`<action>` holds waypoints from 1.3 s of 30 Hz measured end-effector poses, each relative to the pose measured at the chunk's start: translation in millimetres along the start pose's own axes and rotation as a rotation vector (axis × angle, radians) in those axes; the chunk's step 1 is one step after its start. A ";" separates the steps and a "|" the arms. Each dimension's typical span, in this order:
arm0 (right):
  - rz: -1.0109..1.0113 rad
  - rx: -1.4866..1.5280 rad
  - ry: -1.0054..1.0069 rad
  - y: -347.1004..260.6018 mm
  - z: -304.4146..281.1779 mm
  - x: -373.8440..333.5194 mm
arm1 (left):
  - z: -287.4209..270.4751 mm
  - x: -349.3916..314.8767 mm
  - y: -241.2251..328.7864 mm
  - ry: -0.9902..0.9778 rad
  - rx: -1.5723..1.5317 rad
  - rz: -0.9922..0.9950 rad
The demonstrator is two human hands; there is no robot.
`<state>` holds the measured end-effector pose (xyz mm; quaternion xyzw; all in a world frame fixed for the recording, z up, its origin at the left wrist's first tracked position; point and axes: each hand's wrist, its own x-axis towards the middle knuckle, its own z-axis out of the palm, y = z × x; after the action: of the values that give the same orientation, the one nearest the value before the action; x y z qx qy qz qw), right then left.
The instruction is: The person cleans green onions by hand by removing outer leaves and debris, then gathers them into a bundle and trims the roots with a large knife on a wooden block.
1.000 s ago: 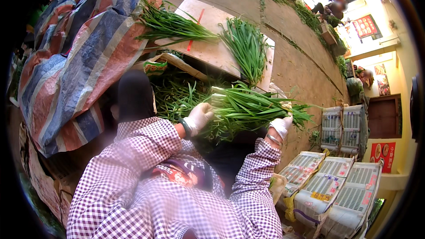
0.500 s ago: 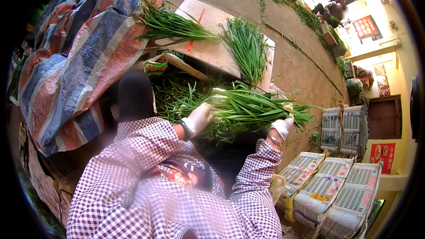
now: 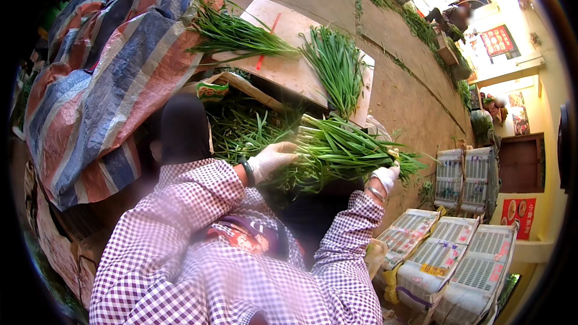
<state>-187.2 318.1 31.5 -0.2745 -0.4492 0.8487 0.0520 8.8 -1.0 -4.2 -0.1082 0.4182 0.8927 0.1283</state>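
I hold a bunch of garlic chives [image 3: 343, 150] across my lap, pale stem ends to the left and green leaves to the right. My left hand [image 3: 272, 160], in a white glove, has its fingers pressed together at the lower stem ends. Around the leafy end closes my right hand [image 3: 385, 176], gloved too, with a bit of pale stem showing by its fingertips. More chives [image 3: 247, 129] lie loose below and behind the bunch. On a pale board ahead lie two sorted bundles, a left bundle [image 3: 244, 35] and a right bundle [image 3: 335, 69].
The board [image 3: 286, 75] carries a red stripe. A striped tarp [image 3: 114, 84] covers a heap at left. White slatted crates [image 3: 445, 247] stand at right, with another crate stack [image 3: 462, 177] farther off. Leafy scraps [image 3: 415, 27] line the far floor, where other people sit.
The pale stem ends have shifted right and slightly up, and look more spread. My left hand has moved slightly, its fingers now below the stem ends. The right hand stays nearly in place.
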 end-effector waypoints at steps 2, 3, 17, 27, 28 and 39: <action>0.007 0.029 -0.065 2.1 -0.7 2.2 | 7.8 -6.6 8.0 -0.084 -0.076 0.022; -0.003 0.018 -0.092 4.6 -9.3 10.9 | 15.7 -8.1 12.8 -0.060 0.003 0.028; -0.041 -0.136 0.003 10.5 19.4 -27.7 | 22.7 -9.2 11.1 0.080 -0.146 0.040; 0.014 0.068 -0.267 -12.6 -2.0 9.2 | -20.4 -8.7 7.0 -0.083 0.309 0.018; -0.003 0.051 -0.184 -15.0 -12.7 16.8 | -31.6 -7.1 9.0 -0.121 0.596 -0.036; -0.025 0.081 -0.134 -8.4 4.1 -1.5 | -2.2 -0.9 26.8 0.270 0.130 0.189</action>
<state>-189.4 319.6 40.5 -0.2089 -0.4202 0.8820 0.0437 1.3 -19.4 14.0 -0.1790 0.4968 0.8492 -0.0068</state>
